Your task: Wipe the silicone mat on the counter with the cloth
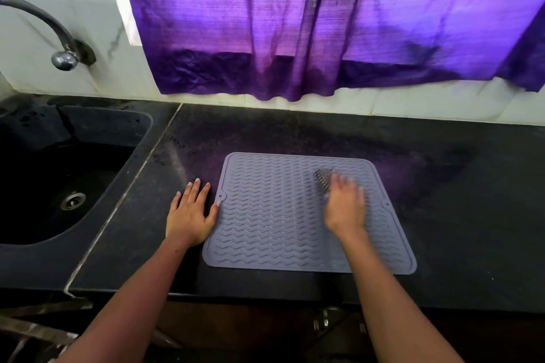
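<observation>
Wiping the silicone mat point(283, 215) on the desk point(457, 215), right of the sink point(59, 174).

Our left hand point(191, 215) lies flat with fingers straight, thumb touching the mat's left edge; our blurred right hand point(345, 206) holds a checked cloth point(323, 180) on the mat's far right part, grip unclear. We should probably steady that edge and follow the wavy ridges.

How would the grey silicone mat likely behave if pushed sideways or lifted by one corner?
The silicone mat looks thin and lies flat, so it would probably droop when lifted. It may slide on the smooth dark counter; the left hand lies flat at its edge, perhaps steadying it.
</observation>
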Motion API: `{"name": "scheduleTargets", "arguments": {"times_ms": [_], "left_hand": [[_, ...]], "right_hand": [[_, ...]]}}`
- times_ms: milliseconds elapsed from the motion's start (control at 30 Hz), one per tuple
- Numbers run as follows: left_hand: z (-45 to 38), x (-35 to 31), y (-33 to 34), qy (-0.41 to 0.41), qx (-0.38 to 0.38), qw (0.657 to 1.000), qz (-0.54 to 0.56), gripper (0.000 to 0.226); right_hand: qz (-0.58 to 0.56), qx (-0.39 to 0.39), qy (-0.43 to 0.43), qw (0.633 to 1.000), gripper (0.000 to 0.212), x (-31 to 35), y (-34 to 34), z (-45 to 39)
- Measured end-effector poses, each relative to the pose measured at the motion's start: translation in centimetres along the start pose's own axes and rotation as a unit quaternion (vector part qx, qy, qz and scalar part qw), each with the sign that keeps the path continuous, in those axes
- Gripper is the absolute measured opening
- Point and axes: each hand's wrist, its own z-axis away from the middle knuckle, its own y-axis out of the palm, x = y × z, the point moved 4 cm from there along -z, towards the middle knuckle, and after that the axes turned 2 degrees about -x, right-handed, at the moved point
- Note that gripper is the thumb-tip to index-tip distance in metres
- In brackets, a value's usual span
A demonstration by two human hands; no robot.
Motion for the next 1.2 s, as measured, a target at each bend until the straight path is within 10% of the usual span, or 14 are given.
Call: {"name": "scheduleTargets", "arguments": {"times_ms": [367,567,733,900,1200], "left_hand": [[0.1,0.0,0.0,-0.002,0.0,1.0,0.004,0.09],[0.1,0.0,-0.1,0.0,0.001,1.0,0.004,0.092],[0.0,-0.1,-0.1,0.0,0.001,1.0,0.004,0.092],[0.1,-0.1,-0.2,0.002,-0.002,1.0,0.008,0.091],[0.1,-0.1,-0.1,0.0,0.002,1.0,0.009,0.092]], "right_hand": [[-0.008,0.128,-0.047,0.991,0.067,-0.4,2.4,0.8],[-0.263,0.074,0.151,0.95,0.049,-4.3,-1.8,-1.5],[-0.126,-0.015,0.123,0.984,0.062,-3.9,-3.8,-1.0],[-0.018,0.07,0.059,0.996,0.066,-2.5,2.4,1.8],[-0.055,0.052,0.031,0.997,0.067,-3.6,1.5,0.7]]}}
